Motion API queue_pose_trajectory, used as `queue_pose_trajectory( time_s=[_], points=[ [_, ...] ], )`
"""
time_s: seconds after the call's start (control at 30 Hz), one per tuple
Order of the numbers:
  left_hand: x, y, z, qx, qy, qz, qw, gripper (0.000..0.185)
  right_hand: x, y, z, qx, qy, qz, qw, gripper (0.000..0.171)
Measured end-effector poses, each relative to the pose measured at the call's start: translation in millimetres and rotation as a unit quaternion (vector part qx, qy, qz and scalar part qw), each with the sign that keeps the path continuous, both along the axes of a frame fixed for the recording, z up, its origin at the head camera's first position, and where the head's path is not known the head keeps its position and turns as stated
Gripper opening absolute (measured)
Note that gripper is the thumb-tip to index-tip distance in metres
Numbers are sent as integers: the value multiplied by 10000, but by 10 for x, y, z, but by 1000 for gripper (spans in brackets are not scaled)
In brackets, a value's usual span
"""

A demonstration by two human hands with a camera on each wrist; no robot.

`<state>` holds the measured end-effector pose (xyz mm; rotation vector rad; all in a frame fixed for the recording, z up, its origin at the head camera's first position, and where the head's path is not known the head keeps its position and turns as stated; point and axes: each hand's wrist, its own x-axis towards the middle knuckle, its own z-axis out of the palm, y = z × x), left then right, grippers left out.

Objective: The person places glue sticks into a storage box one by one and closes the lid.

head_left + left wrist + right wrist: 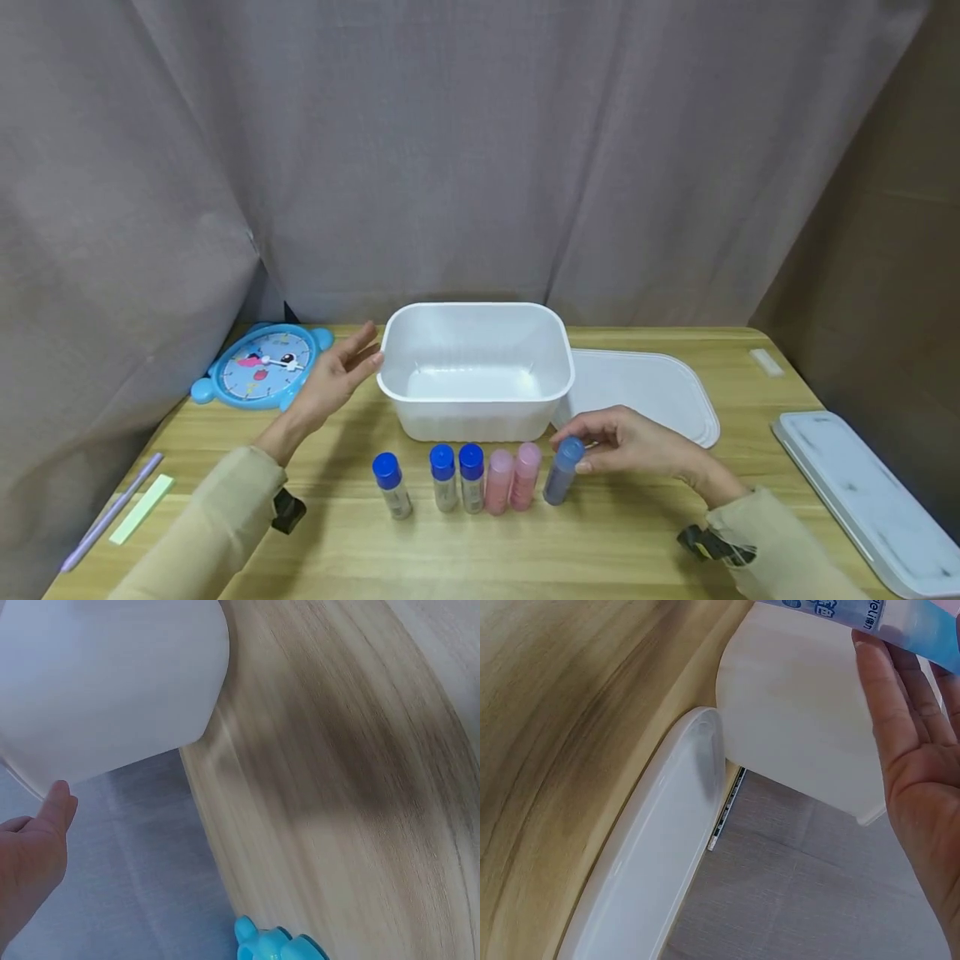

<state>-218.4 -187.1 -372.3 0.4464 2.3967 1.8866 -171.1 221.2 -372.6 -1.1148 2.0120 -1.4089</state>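
A white plastic bin (480, 421) stands upright at the middle of the table. My left hand (341, 371), its fingers extended, touches the bin's left side near the rim. In front of the bin stand several glue sticks in a row. Clear ones with blue caps, such as this blue-capped glue stick (445, 492), are on the left, and two pink glue sticks (498, 487) are beside them. At the row's right end my right hand (626, 446) pinches a translucent blue glue stick (561, 479) near its top. Printed lettering shows on that stick in the right wrist view.
A white lid (645, 387) lies right of the bin, partly behind it. The blue toy clock (266, 367) lies at the back left. Near the left edge are a purple pen (112, 512) and a pale green strip (142, 510). A white flat case (873, 500) lies far right.
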Motion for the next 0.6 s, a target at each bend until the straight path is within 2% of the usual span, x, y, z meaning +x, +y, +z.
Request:
queue_pose_trajectory(
  time_s=[0.17,0.27,0.47,0.6],
  points=[
    [8,40,0,86,91,-135,9998,61,-4,35,49,37,207,-179,9996,29],
    [9,63,5,39,168,-94,9998,58,-32,73,171,69,439,-375,9983,28],
    [21,93,47,-262,222,97,9994,55,-161,102,690,-156,729,-814,9939,30],
    [35,101,67,-351,159,171,9991,55,-303,-33,1044,-432,750,-1301,9877,30]
  ],
)
